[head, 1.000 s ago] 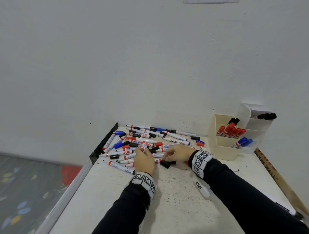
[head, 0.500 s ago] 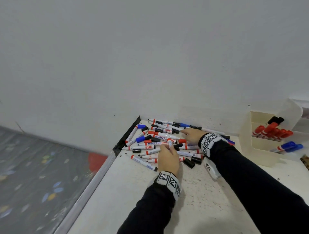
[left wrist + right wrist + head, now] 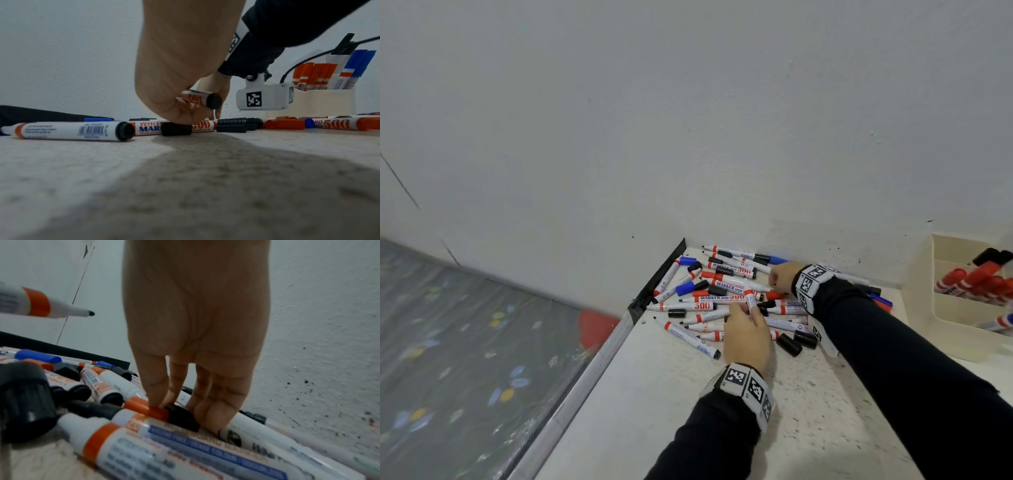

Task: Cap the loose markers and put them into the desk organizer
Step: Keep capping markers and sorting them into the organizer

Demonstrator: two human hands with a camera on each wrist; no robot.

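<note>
The left hand (image 3: 747,337) has its fingers (image 3: 186,112) curled round a marker (image 3: 750,298), white with a red band and a round black end, lifted just above the pile. Half a second ago this hand lay lower on the pile; now the marker stands up from it.

The right hand (image 3: 783,277) has reached farther back, close to the wall. Its fingers (image 3: 218,404) point down and pinch a small black cap (image 3: 182,417) beside a red marker end.

Around both hands lie the loose markers (image 3: 688,306), smooth white tubes with red, blue and black caps, and loose ribbed black caps (image 3: 789,344). They rest on the pale, speckled table (image 3: 654,411).

Far to the right of the fingers is the cream plastic organizer (image 3: 945,318), now partly out of view, with red and blue markers standing in it.
</note>
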